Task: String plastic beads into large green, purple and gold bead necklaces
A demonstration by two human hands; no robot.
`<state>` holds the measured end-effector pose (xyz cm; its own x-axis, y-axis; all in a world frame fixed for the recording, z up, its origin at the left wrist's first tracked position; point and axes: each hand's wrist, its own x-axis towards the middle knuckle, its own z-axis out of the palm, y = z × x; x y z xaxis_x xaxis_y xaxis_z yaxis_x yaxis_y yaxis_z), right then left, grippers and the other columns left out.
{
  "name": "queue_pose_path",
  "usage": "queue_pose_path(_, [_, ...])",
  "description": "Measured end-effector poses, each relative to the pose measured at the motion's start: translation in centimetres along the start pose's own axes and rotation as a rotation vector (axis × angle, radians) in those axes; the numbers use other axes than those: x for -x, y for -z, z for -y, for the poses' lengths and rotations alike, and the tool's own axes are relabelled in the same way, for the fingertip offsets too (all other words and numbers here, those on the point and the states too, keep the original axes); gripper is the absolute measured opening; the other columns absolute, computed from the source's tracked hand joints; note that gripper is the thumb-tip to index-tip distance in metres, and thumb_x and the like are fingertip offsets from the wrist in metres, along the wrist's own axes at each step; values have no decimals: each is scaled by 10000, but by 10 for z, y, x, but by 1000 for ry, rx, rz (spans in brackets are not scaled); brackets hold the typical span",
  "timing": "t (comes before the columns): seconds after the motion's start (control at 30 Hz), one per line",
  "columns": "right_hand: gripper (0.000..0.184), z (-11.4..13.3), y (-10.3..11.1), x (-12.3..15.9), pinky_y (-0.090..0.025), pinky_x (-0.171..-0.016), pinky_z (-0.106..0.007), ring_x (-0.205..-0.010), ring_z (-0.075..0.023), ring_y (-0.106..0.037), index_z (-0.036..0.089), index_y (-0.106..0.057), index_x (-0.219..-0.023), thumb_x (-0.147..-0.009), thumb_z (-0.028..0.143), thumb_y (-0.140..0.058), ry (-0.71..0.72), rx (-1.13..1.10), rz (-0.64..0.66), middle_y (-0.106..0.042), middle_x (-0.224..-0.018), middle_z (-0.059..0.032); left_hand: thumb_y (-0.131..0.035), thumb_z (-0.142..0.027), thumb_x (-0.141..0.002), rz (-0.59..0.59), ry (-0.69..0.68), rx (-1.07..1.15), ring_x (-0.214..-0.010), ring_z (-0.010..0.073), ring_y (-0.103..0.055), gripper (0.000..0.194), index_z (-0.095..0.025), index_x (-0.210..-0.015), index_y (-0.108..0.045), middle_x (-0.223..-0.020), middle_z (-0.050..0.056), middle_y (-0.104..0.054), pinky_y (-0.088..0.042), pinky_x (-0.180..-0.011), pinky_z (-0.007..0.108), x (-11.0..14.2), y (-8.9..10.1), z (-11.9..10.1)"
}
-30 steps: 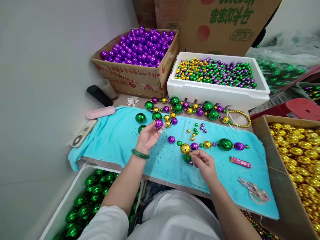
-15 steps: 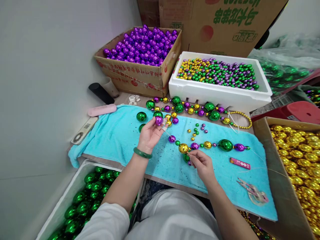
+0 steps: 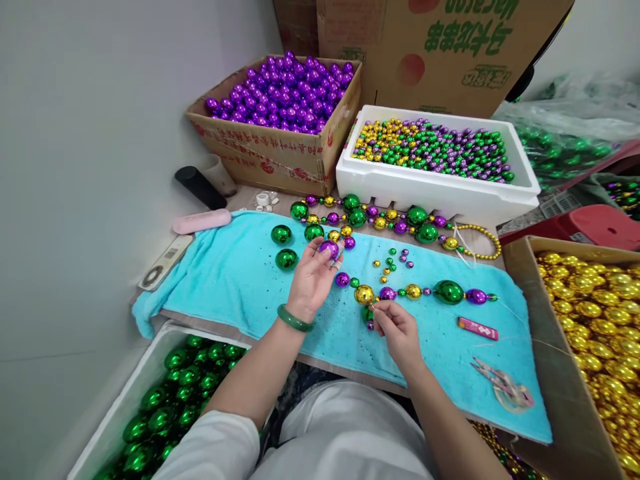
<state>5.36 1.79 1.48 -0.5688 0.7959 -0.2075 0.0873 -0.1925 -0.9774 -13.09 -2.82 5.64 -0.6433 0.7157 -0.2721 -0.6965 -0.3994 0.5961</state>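
My left hand (image 3: pixel 315 277), a green bangle at its wrist, holds a shiny purple bead (image 3: pixel 329 250) in its fingertips. Close by on the towel, a bead string (image 3: pixel 413 291) runs rightward, with purple, green and gold beads and one large green bead (image 3: pixel 449 292). My right hand (image 3: pixel 395 323) pinches the string beside a gold bead (image 3: pixel 364 295); its fingertips partly cover the exact grip. Below that gold bead, a green bead (image 3: pixel 367 315) is partly hidden by the right fingers. Loose large green beads (image 3: pixel 287 259) lie left of my left hand.
A blue towel (image 3: pixel 240 287) covers the table. Behind it stand a carton of purple beads (image 3: pixel 265 150) and a white foam box (image 3: pixel 435 183). A finished-looking strand (image 3: pixel 417 216) lies at the back. Scissors (image 3: pixel 503 383) and a pink lighter-like item (image 3: pixel 478 328) lie right.
My left hand has moved right with the purple bead, closer to the string, uncovering a large green bead. My right hand has shifted slightly left, still pinching beside the gold bead.
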Motion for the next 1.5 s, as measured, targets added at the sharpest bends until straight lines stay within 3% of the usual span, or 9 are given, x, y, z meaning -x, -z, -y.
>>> queue_pose_path(0.3, [273,2,2,-3,-323,-432,-223,-450,-92,-422,176,-618,-729,-711,440,-682,-57,-91,24,-514,-498,24,-675,-212,-787,128,6,-59,-1273,235,-544,250,-271,-1016,-594,-1203,14,-654,-431,-1060,459,3,-4,-1])
queue_pose_path(0.47, [310,-2,5,-4,-312,-424,-212,-446,-86,-416,181,-612,-772,-701,466,-709,-117,-156,73,-526,-518,27,-670,-287,-802,188,64,-85,-1182,220,-590,251,-287,-1048,-619,-1262,15,-627,-440,-1046,449,5,-2,-3])
queue_pose_path(0.6, [323,-6,7,-6,-307,-420,-205,-451,-85,-424,183,-603,-779,-706,478,-713,-124,-164,76,-534,-534,25,-716,-293,-763,192,-2,-132,-1135,199,-597,301,-283,-1050,-624,-1213,19,-641,-446,-1031,401,7,-7,-3])
queue_pose_path(0.83, [315,-1,15,-9,-299,-421,-211,-462,-92,-433,184,-598,-758,-712,474,-713,-17,-77,38,-540,-529,21,-827,-228,-637,306,-200,-217,-1067,207,-607,394,-223,-998,-671,-1069,57,-677,-465,-964,333,16,-19,-11])
queue_pose_path(1.1, [362,-6,14,-8,-289,-402,-201,-445,-91,-441,184,-583,-768,-702,509,-728,-69,-145,68,-563,-534,12,-822,-256,-643,288,-95,-158,-1048,215,-611,396,-244,-1002,-655,-1117,57,-662,-480,-951,368,23,-19,-12])
queue_pose_path(1.37, [396,3,6,-7,-311,-372,-192,-418,-92,-478,189,-535,-756,-678,512,-751,-102,-175,57,-604,-540,10,-839,-219,-652,402,-81,-402,-1001,206,-629,336,-209,-965,-716,-1074,74,-689,-497,-902,314,24,-10,-2])
queue_pose_path(1.43, [392,3,4,-7,-317,-372,-189,-417,-91,-488,187,-540,-748,-668,506,-754,-107,-210,63,-612,-543,11,-859,-314,-633,432,-29,-414,-997,227,-635,365,-198,-953,-726,-1057,91,-697,-511,-875,321,16,-3,-4])
queue_pose_path(1.5, [382,2,2,-6,-320,-374,-187,-418,-88,-495,186,-546,-735,-666,499,-753,-106,-245,81,-615,-540,13,-808,-533,-644,455,58,-418,-944,254,-647,467,-166,-923,-738,-1016,127,-703,-529,-819,348,1,5,-7])
